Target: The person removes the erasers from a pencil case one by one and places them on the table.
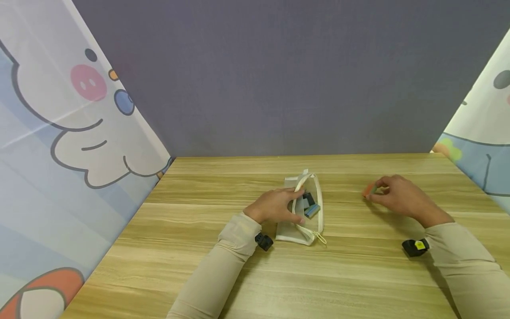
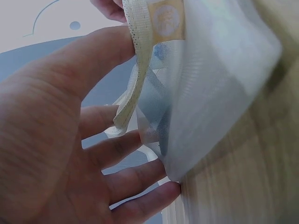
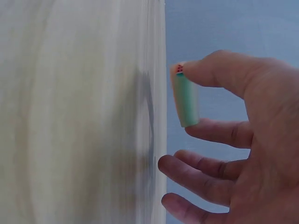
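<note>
A white mesh bag (image 1: 287,230) with a pale rim and a yellow drawstring lies on the table, its mouth facing right. Inside show several small dark and grey-blue blocks (image 1: 312,210). My left hand (image 1: 274,206) holds the bag's mouth apart; in the left wrist view the thumb of the left hand (image 2: 51,126) is at the rim (image 2: 135,79) and the fingers lie along the mesh. To the right, my right hand (image 1: 404,199) pinches a small orange and green block (image 1: 369,189) between thumb and index finger. The right wrist view shows the block's green side (image 3: 187,102).
A wood-grain table (image 1: 191,186) runs back to a grey-purple partition (image 1: 279,79). Cartoon-printed cloths (image 1: 48,146) stand at the left and right sides. Black wrist cameras are strapped on both wrists.
</note>
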`<action>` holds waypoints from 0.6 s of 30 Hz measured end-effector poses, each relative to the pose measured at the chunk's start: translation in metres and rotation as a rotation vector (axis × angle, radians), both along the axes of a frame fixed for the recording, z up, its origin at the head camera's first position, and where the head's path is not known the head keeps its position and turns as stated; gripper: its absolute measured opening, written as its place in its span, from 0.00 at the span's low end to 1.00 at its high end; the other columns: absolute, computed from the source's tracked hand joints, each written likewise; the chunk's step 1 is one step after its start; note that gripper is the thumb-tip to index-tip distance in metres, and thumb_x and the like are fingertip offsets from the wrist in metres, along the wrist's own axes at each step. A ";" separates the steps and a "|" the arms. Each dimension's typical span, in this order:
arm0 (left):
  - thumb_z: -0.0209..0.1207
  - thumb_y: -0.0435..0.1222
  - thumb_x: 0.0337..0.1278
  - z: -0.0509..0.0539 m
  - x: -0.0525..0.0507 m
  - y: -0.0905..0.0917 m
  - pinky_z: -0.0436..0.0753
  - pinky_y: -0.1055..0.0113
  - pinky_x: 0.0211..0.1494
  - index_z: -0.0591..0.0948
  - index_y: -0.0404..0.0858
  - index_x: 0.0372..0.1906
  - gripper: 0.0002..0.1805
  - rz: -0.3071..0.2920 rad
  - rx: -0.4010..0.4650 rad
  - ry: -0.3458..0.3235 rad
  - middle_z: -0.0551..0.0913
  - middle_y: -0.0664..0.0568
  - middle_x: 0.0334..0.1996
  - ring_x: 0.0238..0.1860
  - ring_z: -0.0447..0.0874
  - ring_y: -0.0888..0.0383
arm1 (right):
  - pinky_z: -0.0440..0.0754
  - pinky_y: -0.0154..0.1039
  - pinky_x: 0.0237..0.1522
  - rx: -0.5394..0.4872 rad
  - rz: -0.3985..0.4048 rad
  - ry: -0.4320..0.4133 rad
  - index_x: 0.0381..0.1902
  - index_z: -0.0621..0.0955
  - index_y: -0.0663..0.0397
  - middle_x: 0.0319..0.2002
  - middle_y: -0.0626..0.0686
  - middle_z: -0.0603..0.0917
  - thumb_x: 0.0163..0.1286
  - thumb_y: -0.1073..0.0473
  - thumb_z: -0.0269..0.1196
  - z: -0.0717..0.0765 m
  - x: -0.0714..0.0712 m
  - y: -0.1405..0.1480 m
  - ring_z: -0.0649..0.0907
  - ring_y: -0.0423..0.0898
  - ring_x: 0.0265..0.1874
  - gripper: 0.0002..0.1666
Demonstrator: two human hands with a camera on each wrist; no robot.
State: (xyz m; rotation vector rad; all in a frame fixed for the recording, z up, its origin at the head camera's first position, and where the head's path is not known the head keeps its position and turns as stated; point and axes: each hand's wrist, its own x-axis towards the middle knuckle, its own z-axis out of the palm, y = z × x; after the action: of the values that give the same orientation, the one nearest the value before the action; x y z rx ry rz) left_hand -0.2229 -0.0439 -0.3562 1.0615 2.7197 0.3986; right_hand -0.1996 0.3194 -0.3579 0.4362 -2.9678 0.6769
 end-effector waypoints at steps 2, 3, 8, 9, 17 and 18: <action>0.65 0.59 0.58 0.000 0.001 -0.001 0.73 0.57 0.65 0.60 0.50 0.79 0.48 -0.002 0.003 -0.003 0.59 0.52 0.77 0.73 0.62 0.52 | 0.80 0.62 0.42 0.014 0.002 0.001 0.47 0.82 0.72 0.47 0.74 0.82 0.68 0.48 0.68 -0.001 0.000 0.000 0.83 0.70 0.43 0.28; 0.65 0.60 0.58 0.000 0.001 -0.002 0.72 0.57 0.65 0.60 0.51 0.79 0.47 -0.003 0.002 -0.003 0.58 0.52 0.77 0.74 0.62 0.52 | 0.80 0.62 0.42 0.020 0.002 0.000 0.47 0.81 0.72 0.47 0.74 0.82 0.68 0.48 0.68 -0.001 -0.001 0.000 0.84 0.70 0.43 0.28; 0.65 0.60 0.58 -0.001 0.000 0.000 0.70 0.56 0.68 0.59 0.51 0.79 0.48 -0.010 -0.012 -0.008 0.57 0.52 0.77 0.74 0.60 0.51 | 0.80 0.61 0.41 0.023 -0.010 -0.012 0.45 0.81 0.73 0.43 0.72 0.84 0.67 0.47 0.68 -0.003 0.000 0.003 0.84 0.67 0.40 0.29; 0.65 0.60 0.58 -0.001 0.000 0.000 0.70 0.56 0.68 0.58 0.51 0.79 0.48 -0.010 -0.015 -0.009 0.57 0.52 0.77 0.74 0.60 0.51 | 0.80 0.61 0.41 0.023 -0.011 -0.016 0.45 0.81 0.73 0.42 0.71 0.84 0.67 0.47 0.68 -0.003 0.000 0.004 0.84 0.66 0.40 0.29; 0.64 0.60 0.59 -0.002 0.000 -0.001 0.70 0.56 0.67 0.58 0.51 0.79 0.48 -0.009 -0.024 -0.012 0.57 0.51 0.77 0.75 0.59 0.51 | 0.80 0.60 0.40 0.016 -0.004 -0.021 0.45 0.81 0.73 0.39 0.68 0.85 0.66 0.49 0.69 -0.005 -0.003 0.006 0.85 0.66 0.39 0.27; 0.64 0.61 0.59 -0.001 0.000 -0.001 0.70 0.56 0.67 0.58 0.51 0.79 0.48 -0.007 -0.023 -0.013 0.57 0.51 0.77 0.75 0.59 0.51 | 0.80 0.59 0.40 0.017 -0.002 -0.018 0.45 0.81 0.73 0.40 0.68 0.85 0.66 0.49 0.69 -0.005 -0.003 0.006 0.85 0.65 0.39 0.27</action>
State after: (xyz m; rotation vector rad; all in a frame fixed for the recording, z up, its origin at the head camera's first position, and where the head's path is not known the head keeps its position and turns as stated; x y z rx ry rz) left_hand -0.2232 -0.0451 -0.3576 1.0583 2.7021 0.3706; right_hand -0.2028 0.3252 -0.3625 0.4305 -2.9923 0.6601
